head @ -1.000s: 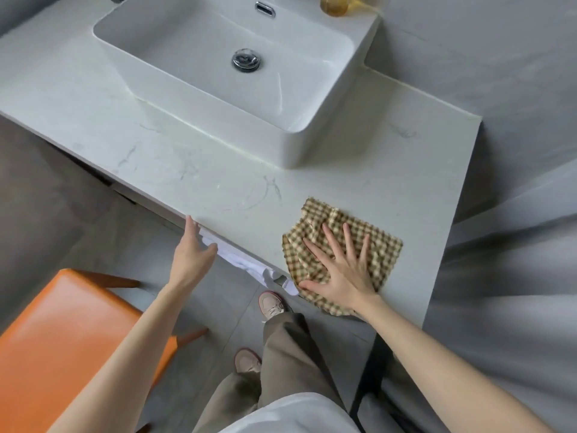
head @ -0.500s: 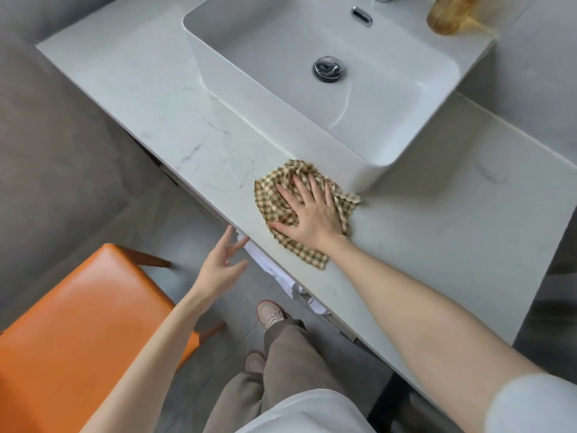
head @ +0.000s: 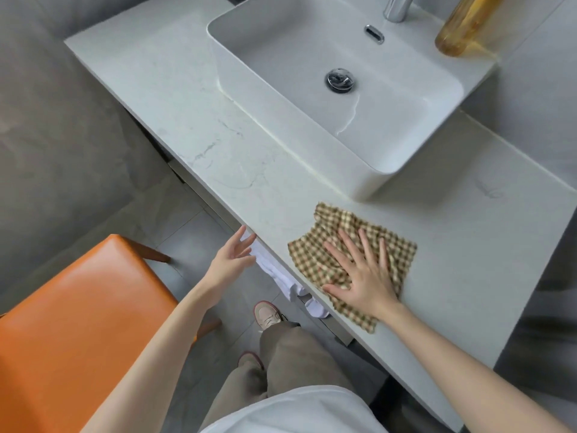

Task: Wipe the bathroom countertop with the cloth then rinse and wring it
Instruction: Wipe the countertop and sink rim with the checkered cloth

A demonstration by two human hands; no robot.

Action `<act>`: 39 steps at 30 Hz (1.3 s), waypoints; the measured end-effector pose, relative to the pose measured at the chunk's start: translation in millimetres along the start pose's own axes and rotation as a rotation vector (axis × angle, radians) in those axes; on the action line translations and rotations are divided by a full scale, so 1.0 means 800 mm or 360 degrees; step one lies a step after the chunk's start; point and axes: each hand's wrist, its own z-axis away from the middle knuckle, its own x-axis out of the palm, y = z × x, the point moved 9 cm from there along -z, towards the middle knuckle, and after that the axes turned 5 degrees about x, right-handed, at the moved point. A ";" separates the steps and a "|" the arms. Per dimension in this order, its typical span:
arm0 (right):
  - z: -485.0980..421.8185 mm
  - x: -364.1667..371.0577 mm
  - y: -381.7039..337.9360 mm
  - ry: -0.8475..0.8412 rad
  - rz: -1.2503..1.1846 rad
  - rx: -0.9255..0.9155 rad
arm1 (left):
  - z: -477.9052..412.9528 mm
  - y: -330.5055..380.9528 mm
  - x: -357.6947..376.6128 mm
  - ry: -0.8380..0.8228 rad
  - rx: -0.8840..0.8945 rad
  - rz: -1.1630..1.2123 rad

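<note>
A brown-and-cream checked cloth [head: 340, 228] lies flat on the white marble countertop [head: 187, 126], near its front edge and just in front of the sink's right corner. My right hand [head: 362, 276] presses flat on the cloth with fingers spread, covering its near half. My left hand [head: 232, 260] hovers open beside the counter's front edge, fingertips close to the edge, holding nothing. The white rectangular basin [head: 406, 126] stands on the counter behind the cloth, with a chrome drain [head: 340, 80] and a chrome tap [head: 398, 6] at the back.
An amber bottle [head: 465, 25] stands on the basin's back right corner. A white towel [head: 281, 278] hangs under the counter's front edge. An orange stool [head: 71, 317] stands at the lower left on the grey tiled floor. Grey walls enclose the counter on both sides.
My right hand has slid the cloth from in front of the basin's middle to the right, along the counter's front edge. My left hand stays by the edge.
</note>
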 end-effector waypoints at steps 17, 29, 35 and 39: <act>-0.231 -0.056 -0.149 0.0083 -0.0165 -0.0056 | -0.078 0.030 -0.162 0.0376 -0.0067 0.0199; -0.392 -0.094 -0.245 0.0153 -0.0282 -0.0198 | -0.158 0.079 -0.300 0.0735 -0.0148 0.0158; -0.479 -0.114 -0.299 0.0171 -0.0277 -0.0299 | -0.205 0.102 -0.371 0.0794 -0.0138 0.0150; -0.544 -0.128 -0.335 0.0184 -0.0262 -0.0273 | -0.246 0.108 -0.422 0.0774 -0.0156 0.0176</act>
